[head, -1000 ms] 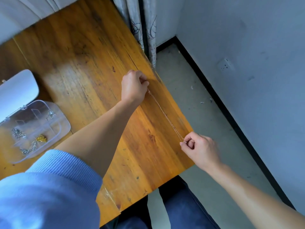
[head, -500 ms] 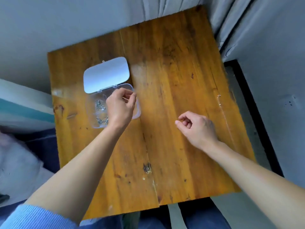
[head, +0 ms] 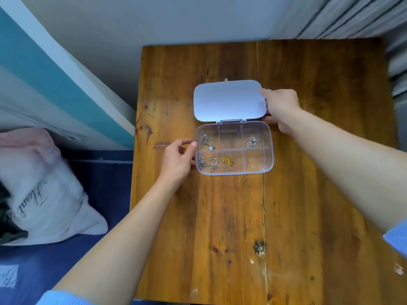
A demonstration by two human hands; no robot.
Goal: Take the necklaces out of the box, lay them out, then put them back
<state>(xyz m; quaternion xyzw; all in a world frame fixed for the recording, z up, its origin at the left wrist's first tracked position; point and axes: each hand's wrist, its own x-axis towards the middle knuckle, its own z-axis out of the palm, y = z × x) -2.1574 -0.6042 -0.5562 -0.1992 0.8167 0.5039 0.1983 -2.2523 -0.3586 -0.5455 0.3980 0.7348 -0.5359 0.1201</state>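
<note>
A clear compartment box (head: 269, 155) lies open on the wooden table (head: 231, 227), its white lid (head: 228, 100) folded back flat. Silver necklaces sit bunched in the top-left (head: 207, 140), top-right (head: 252, 142) and bottom-left (head: 208, 162) compartments. A gold necklace (head: 228, 161) lies in the bottom middle one. The other two compartments look empty. My left hand (head: 178, 160) grips the box's left wall, thumb on the rim. My right hand (head: 280, 108) holds the lid's right edge, fingertips on top and thumb below.
The table stands against a grey wall, with a curtain (head: 352, 16) at the back right. To the left, below the table's edge, lie a white pillow (head: 44, 194) and blue bedding (head: 66, 260). Bare wood stretches in front of the box.
One second ago both hands held a thin chain stretched along the table's right edge. They let it go and moved to the box; the left now holds its side, the right its lid.
</note>
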